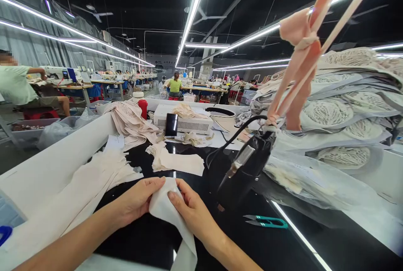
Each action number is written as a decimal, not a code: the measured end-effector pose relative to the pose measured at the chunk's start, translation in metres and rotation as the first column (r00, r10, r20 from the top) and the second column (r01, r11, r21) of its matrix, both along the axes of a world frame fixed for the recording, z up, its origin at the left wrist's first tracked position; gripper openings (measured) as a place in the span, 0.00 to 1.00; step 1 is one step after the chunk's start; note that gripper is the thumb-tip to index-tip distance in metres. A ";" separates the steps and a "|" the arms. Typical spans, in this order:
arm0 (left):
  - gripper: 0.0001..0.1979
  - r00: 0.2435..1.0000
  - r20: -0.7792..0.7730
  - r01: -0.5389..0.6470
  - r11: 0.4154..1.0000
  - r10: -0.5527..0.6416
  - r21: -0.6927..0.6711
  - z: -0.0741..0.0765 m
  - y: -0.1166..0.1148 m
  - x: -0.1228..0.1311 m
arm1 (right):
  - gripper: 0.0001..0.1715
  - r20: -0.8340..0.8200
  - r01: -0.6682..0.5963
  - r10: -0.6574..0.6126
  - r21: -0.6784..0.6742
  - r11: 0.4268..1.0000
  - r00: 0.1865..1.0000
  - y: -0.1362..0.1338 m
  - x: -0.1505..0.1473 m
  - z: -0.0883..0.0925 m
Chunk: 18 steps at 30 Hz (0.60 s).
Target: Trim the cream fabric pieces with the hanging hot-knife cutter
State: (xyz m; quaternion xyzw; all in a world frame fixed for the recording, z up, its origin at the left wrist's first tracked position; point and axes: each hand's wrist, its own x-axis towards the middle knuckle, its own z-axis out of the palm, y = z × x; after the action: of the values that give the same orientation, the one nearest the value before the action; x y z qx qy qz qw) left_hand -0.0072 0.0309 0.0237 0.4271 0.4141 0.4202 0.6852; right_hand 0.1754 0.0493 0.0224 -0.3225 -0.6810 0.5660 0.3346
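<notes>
A white strip of fabric (168, 210) is stretched between my two hands over the black tabletop, its lower end hanging toward me. My left hand (135, 201) pinches its upper left edge between thumb and fingers. On the right side, my right hand (190, 206) is closed on the same strip, thumb on top. Just beyond them lies a small stack of cream fabric pieces (176, 162). To the left, long pale fabric pieces (91, 183) spread across the table edge. Teal thread snips (267, 221) rest on the black surface right of my right hand.
A black corded device (248, 162), tied to a hanging peach fabric strap (302, 61), stands right of centre. Tall stacks of lace-patterned pieces (340, 111) fill the right. A phone (171, 124) leans against a white vented box (157, 116) at the back. Other people sit farther off.
</notes>
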 end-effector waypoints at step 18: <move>0.18 0.600 -0.700 -0.135 0.911 0.388 0.390 0.022 0.138 -0.004 | 0.16 0.319 0.408 -0.584 0.474 0.780 0.746 0.142 0.049 -0.010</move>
State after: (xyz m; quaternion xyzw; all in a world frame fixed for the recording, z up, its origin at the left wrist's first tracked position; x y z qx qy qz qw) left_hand -0.0112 0.1687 0.0456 0.5954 0.6546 0.3540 0.3029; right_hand 0.2248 0.1908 0.0128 -0.5465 -0.7208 0.2226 0.3636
